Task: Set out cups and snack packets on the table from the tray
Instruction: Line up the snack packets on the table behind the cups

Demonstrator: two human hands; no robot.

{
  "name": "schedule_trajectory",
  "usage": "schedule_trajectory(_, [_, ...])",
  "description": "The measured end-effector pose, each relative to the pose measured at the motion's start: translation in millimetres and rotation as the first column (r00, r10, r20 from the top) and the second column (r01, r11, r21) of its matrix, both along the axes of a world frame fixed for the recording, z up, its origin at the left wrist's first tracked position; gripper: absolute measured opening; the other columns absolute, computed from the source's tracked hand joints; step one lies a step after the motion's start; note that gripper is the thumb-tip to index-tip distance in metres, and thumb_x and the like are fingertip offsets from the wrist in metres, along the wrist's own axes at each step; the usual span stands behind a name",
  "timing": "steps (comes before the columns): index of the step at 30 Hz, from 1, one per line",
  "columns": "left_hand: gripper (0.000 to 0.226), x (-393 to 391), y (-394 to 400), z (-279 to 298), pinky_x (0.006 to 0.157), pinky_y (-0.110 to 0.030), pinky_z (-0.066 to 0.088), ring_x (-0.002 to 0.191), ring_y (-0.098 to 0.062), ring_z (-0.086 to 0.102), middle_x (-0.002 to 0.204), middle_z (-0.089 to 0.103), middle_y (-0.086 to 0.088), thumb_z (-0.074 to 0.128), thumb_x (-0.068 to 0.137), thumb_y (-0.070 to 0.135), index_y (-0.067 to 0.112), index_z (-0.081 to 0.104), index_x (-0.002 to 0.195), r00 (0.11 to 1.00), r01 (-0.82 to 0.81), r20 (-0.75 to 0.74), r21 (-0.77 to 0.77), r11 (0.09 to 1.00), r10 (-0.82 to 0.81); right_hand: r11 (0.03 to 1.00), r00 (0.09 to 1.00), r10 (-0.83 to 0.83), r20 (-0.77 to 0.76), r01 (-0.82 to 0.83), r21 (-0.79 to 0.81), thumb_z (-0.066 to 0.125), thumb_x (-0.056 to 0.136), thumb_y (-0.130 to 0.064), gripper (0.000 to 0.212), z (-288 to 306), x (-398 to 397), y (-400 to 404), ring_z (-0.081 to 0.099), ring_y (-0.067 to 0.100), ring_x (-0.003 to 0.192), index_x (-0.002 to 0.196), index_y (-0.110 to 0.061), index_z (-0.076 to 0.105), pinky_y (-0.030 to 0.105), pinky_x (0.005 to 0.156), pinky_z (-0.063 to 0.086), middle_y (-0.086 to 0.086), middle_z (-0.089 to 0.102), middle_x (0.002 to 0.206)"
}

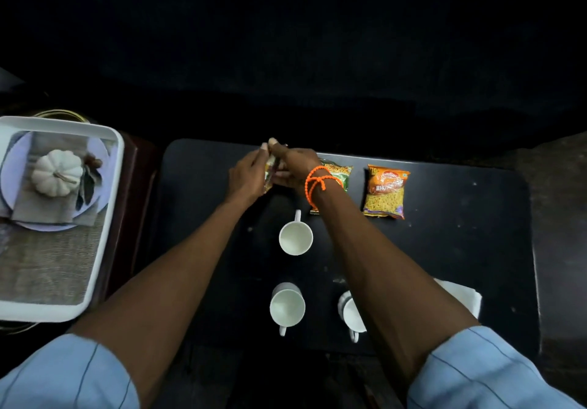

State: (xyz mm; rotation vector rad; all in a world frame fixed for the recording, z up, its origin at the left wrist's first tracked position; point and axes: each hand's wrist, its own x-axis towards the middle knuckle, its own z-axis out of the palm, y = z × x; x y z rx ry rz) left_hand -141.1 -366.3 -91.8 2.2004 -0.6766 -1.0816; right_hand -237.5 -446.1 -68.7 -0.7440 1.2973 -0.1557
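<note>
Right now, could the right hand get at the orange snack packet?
Probably not at once: the right hand and left hand both hold a packet. The orange snack packet lies unobstructed beside it.

We see a dim home sitting area: a low dark tabletop (444, 265) with cups (295, 237), snack packets (385, 192), and a serving tray (95, 249) alongside.

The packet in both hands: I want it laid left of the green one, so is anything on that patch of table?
Nothing visible. The packet sits between left hand and right hand; the dark table left of the green packet looks bare.
</note>
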Motion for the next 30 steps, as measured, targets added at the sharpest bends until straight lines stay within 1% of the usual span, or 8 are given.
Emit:
schedule_trajectory(4, [0.078, 1.5, -6.8, 16.1, 0.081, -0.032, 0.060, 0.101, -0.026, 0.076, 0.120, 0.076, -0.019, 0.029, 0.102, 0.070, 0.011, 0.075, 0.122, 0.789, -0.215, -0.597, -0.051, 0.975, 0.143, 0.999, 1.000, 0.022, 0.005, -0.022, -0.043, 0.056, 0.090, -0.061, 0.064, 0.2, -8.5, -8.8, 0.071, 0.024, 0.087, 0.109, -0.002, 0.072, 0.041, 0.085, 0.059, 0.010, 0.075, 0.096])
schedule_trajectory(8, [0.093, 5.7, -10.4, 19.9, 0.095, -0.043, 0.059, 0.115, -0.032, 0.073, 0.115, 0.078, -0.013, 0.025, 0.094, 0.083, 0.007, 0.071, 0.123, 0.535, -0.405, -0.820, -0.035, 0.914, 0.206, 0.964, 0.996, 0.062, -0.068, -0.077, -0.254, 0.065, 0.093, -0.042, 0.034, -4.9, -19.5, -6.4, 0.072, 0.022, 0.087, 0.098, -0.011, 0.078, 0.039, 0.081, 0.058, 0.005, 0.077, 0.091])
schedule_trajectory(11, [0.104, 6.8, -15.2, 14.1, 0.107, -0.052, 0.052, 0.123, -0.039, 0.067, 0.130, 0.070, -0.024, 0.026, 0.089, 0.087, 0.001, 0.063, 0.136, 0.381, -0.464, -0.895, 0.032, 0.885, 0.232, 0.902, 0.981, 0.164, -0.104, -0.191, -0.388, 0.077, 0.086, -0.025, 0.022, -4.1, -21.3, -3.7, 0.068, 0.021, 0.105, 0.107, -0.018, 0.077, 0.037, 0.093, 0.056, 0.004, 0.072, 0.117])
schedule_trajectory(14, [0.081, 4.1, -18.0, 7.4, 0.084, -0.037, 0.061, 0.096, -0.029, 0.076, 0.104, 0.079, -0.016, 0.036, 0.098, 0.074, 0.004, 0.071, 0.120, 0.568, -0.337, -0.776, 0.084, 0.938, 0.274, 0.610, 0.884, 0.360, -0.299, -0.465, -0.641, 0.081, 0.077, -0.013, 0.028, 0.2, -24.3, -1.9, 0.059, 0.015, 0.119, 0.105, -0.015, 0.079, 0.019, 0.099, 0.040, 0.003, 0.064, 0.134])
schedule_trajectory(16, [0.042, 0.8, -15.0, -3.6, 0.071, -0.030, 0.060, 0.081, -0.024, 0.073, 0.088, 0.077, -0.008, 0.062, 0.098, 0.052, 0.011, 0.073, 0.099, 0.820, -0.297, -0.477, 0.119, 0.948, 0.317, 0.402, 0.766, 0.473, -0.436, -0.628, -0.666, 0.082, 0.073, -0.008, 0.032, 1.5, -27.7, 2.4, 0.060, 0.023, 0.122, 0.105, -0.012, 0.078, 0.023, 0.102, 0.041, 0.007, 0.067, 0.130])
schedule_trajectory(18, [0.022, 0.1, -8.7, -15.7, 0.077, -0.035, 0.059, 0.087, -0.027, 0.070, 0.093, 0.075, -0.009, 0.076, 0.089, 0.038, 0.017, 0.071, 0.088, 0.933, -0.291, -0.190, 0.107, 0.951, 0.307, 0.368, 0.677, 0.546, -0.493, -0.723, -0.585, 0.083, 0.073, -0.008, 0.034, -0.1, -30.1, 7.5, 0.063, 0.027, 0.117, 0.107, -0.013, 0.078, 0.029, 0.103, 0.046, 0.009, 0.070, 0.125])
schedule_trajectory(24, [0.044, -1.3, 1.0, -16.6, 0.098, -0.042, 0.059, 0.105, -0.019, 0.068, 0.119, 0.071, -0.005, 0.081, 0.087, 0.021, 0.020, 0.067, 0.129, 0.997, -0.039, -0.073, -0.044, 0.998, 0.036, 0.441, 0.751, 0.337, -0.568, -0.659, -0.610, 0.067, 0.082, 0.003, 0.038, -0.6, -37.6, 5.1, 0.066, 0.028, 0.110, 0.116, -0.013, 0.073, 0.039, 0.095, 0.053, 0.013, 0.071, 0.118])
schedule_trajectory(30, [0.076, -3.1, 11.8, -18.4, 0.107, -0.047, 0.052, 0.119, -0.032, 0.061, 0.131, 0.056, -0.016, 0.087, 0.082, 0.018, 0.025, 0.054, 0.150, 0.938, 0.331, 0.100, 0.020, 0.943, -0.331, 0.335, 0.552, 0.420, -0.720, -0.832, -0.442, 0.075, 0.085, -0.010, 0.043, -10.4, -36.7, -1.8, 0.060, 0.030, 0.119, 0.127, -0.007, 0.064, 0.038, 0.102, 0.049, 0.016, 0.065, 0.127])
